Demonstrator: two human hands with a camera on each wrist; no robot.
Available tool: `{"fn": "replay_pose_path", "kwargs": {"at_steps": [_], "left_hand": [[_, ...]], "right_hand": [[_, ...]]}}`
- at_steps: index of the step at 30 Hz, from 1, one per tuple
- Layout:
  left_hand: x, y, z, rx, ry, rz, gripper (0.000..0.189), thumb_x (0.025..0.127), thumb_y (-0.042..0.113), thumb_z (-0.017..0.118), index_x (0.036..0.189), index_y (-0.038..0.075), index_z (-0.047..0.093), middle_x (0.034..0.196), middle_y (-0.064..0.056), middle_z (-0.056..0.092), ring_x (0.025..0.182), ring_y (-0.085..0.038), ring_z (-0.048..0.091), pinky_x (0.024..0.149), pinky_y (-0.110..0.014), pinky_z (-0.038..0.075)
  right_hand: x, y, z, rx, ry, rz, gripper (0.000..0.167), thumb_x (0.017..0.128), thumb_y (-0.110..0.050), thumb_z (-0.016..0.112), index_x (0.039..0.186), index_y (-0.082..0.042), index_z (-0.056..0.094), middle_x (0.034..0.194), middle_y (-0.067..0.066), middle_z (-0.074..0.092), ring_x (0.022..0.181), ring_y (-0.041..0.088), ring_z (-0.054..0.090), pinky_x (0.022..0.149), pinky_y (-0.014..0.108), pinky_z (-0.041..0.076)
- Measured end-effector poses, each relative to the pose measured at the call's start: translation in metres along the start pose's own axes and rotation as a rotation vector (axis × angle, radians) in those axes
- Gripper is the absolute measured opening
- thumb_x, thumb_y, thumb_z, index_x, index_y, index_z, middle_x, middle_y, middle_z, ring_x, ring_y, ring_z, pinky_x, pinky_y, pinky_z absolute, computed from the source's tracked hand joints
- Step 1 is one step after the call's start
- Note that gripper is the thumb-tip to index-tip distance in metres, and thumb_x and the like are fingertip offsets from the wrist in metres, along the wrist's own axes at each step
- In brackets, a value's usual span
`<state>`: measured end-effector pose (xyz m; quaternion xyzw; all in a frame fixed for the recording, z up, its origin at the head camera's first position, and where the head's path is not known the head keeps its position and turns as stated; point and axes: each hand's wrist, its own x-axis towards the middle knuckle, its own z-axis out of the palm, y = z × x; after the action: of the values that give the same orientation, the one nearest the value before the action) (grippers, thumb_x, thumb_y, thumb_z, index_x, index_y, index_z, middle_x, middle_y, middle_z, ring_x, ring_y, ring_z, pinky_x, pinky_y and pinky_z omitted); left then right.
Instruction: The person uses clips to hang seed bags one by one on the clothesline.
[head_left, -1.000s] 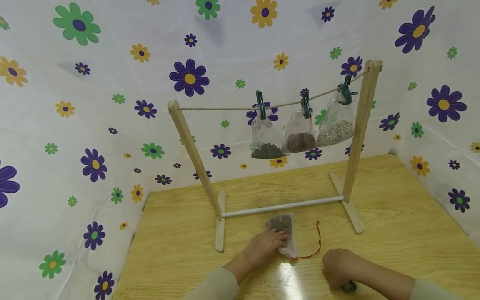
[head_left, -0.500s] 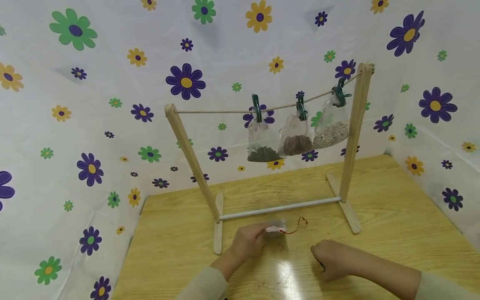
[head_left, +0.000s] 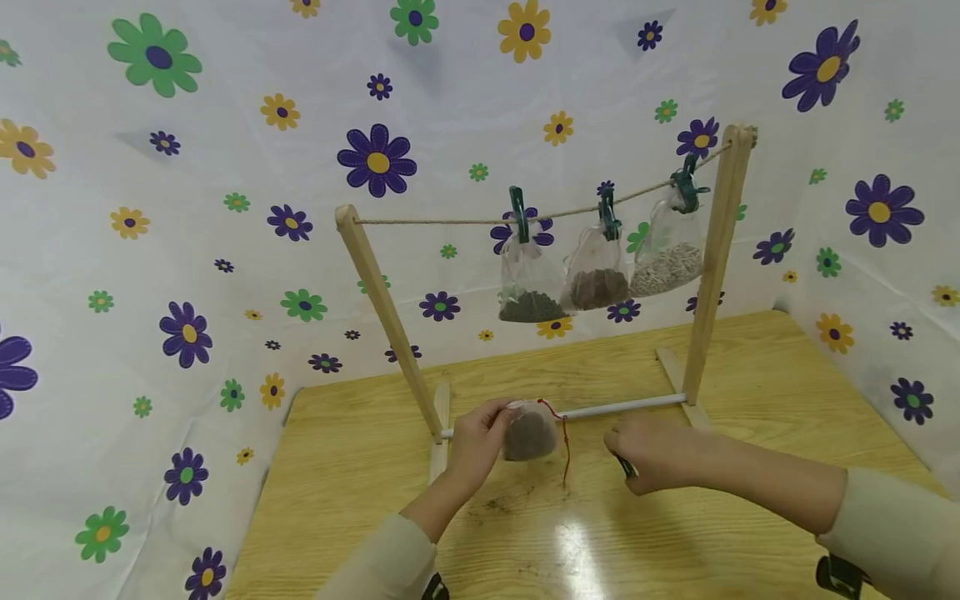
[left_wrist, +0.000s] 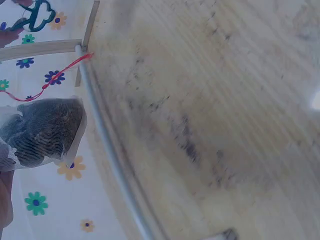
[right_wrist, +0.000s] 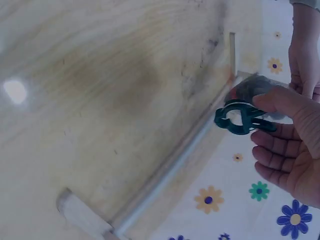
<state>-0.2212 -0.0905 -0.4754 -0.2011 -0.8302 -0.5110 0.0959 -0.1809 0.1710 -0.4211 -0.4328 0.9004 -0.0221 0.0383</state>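
Observation:
My left hand (head_left: 480, 433) pinches the top of a small mesh drawstring bag (head_left: 531, 433) with dark contents. The bag hangs upright above the table, its red cord (head_left: 566, 450) dangling at the right. In the left wrist view the dark lumps show through the mesh bag (left_wrist: 42, 130). To the right of the bag, my right hand (head_left: 656, 454) holds a dark green plastic clip (right_wrist: 240, 117) between thumb and index finger. The other fingers of that hand are loosely bent in the right wrist view. Hand and bag are apart.
A rope (head_left: 435, 221) runs between two wooden posts (head_left: 390, 325). Three green clips (head_left: 607, 215) hold clear bags of dark green, brown and pale bits (head_left: 667, 268) on its right half. A white rod (head_left: 622, 407) joins the posts' feet. Dark crumbs (head_left: 495, 504) lie on the wooden table (head_left: 360, 517).
The bag lay flat under my left hand; now it is lifted off the table and hangs upright. My right hand has moved forward and left with the clip.

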Motion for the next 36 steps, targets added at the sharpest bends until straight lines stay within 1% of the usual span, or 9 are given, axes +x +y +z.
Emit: {"fn": "replay_pose_path", "kwargs": {"at_steps": [5,13,16,20,23,25,28,31,36], "left_hand": [[0.008,0.010,-0.018,-0.036,0.028,0.030,0.018,0.093,0.016,0.060,0.100,0.004,0.071,0.090,-0.009,0.073,0.081,-0.020,0.070,0.070,-0.024,0.054],[0.013,0.030,-0.040,-0.033,0.131,-0.043,0.017,0.091,0.017,0.063,0.097,0.003,0.073,0.086,-0.009,0.073,0.076,-0.013,0.068,0.063,-0.020,0.052],[0.016,0.035,-0.045,-0.033,0.176,-0.101,0.018,0.091,0.020,0.064,0.093,0.005,0.074,0.082,-0.008,0.072,0.071,-0.011,0.066,0.060,-0.020,0.050],[0.023,0.044,-0.054,-0.090,0.227,-0.233,0.021,0.091,0.021,0.065,0.092,0.002,0.074,0.081,-0.010,0.072,0.069,-0.007,0.063,0.061,-0.017,0.048],[0.030,0.050,-0.061,-0.146,0.268,-0.295,0.024,0.090,0.022,0.066,0.095,0.000,0.073,0.083,-0.012,0.072,0.070,-0.005,0.063,0.063,-0.017,0.049],[0.034,0.054,-0.064,-0.146,0.291,-0.295,0.023,0.089,0.022,0.066,0.096,0.001,0.073,0.083,-0.011,0.072,0.069,-0.005,0.063,0.063,-0.017,0.050],[0.040,0.056,-0.067,-0.121,0.321,-0.235,0.021,0.089,0.022,0.067,0.093,0.002,0.074,0.080,-0.011,0.072,0.066,-0.006,0.062,0.062,-0.018,0.051],[0.048,0.061,-0.070,-0.091,0.350,-0.183,0.020,0.088,0.021,0.067,0.091,0.002,0.074,0.078,-0.011,0.071,0.063,-0.006,0.059,0.059,-0.017,0.049],[0.061,0.074,-0.074,-0.097,0.360,-0.150,0.023,0.089,0.025,0.067,0.092,0.003,0.074,0.079,-0.013,0.071,0.063,-0.008,0.057,0.056,-0.017,0.046]], "right_hand": [[0.000,0.007,-0.027,-0.190,0.137,-0.107,0.031,0.070,-0.031,0.079,0.073,-0.015,0.052,0.064,-0.008,0.047,0.060,0.008,0.042,0.064,0.026,0.043],[0.005,0.011,-0.073,-0.231,0.265,-0.206,0.033,0.070,-0.031,0.081,0.080,-0.011,0.058,0.071,-0.003,0.056,0.066,0.012,0.052,0.066,0.028,0.047],[0.012,0.011,-0.086,-0.214,0.282,-0.227,0.031,0.071,-0.029,0.081,0.081,-0.010,0.057,0.072,-0.003,0.056,0.066,0.012,0.052,0.065,0.028,0.047],[0.028,0.008,-0.101,-0.198,0.300,-0.242,0.031,0.072,-0.028,0.080,0.084,-0.008,0.059,0.075,0.000,0.059,0.070,0.014,0.055,0.069,0.031,0.048],[0.043,0.003,-0.114,-0.213,0.333,-0.269,0.031,0.073,-0.028,0.080,0.083,-0.007,0.060,0.074,0.001,0.058,0.069,0.015,0.054,0.068,0.032,0.048],[0.052,0.000,-0.125,-0.214,0.332,-0.277,0.030,0.074,-0.027,0.079,0.084,-0.007,0.060,0.074,0.001,0.059,0.069,0.016,0.053,0.067,0.031,0.047],[0.063,-0.005,-0.143,-0.203,0.317,-0.278,0.029,0.076,-0.025,0.078,0.086,-0.005,0.061,0.076,0.003,0.060,0.072,0.017,0.054,0.068,0.031,0.047],[0.071,-0.008,-0.164,-0.160,0.282,-0.232,0.028,0.078,-0.024,0.077,0.089,-0.004,0.062,0.079,0.004,0.060,0.074,0.018,0.054,0.069,0.031,0.047],[0.081,-0.009,-0.195,-0.068,0.301,-0.190,0.022,0.080,-0.020,0.076,0.087,-0.004,0.063,0.073,0.004,0.057,0.068,0.016,0.049,0.063,0.030,0.043]]}}
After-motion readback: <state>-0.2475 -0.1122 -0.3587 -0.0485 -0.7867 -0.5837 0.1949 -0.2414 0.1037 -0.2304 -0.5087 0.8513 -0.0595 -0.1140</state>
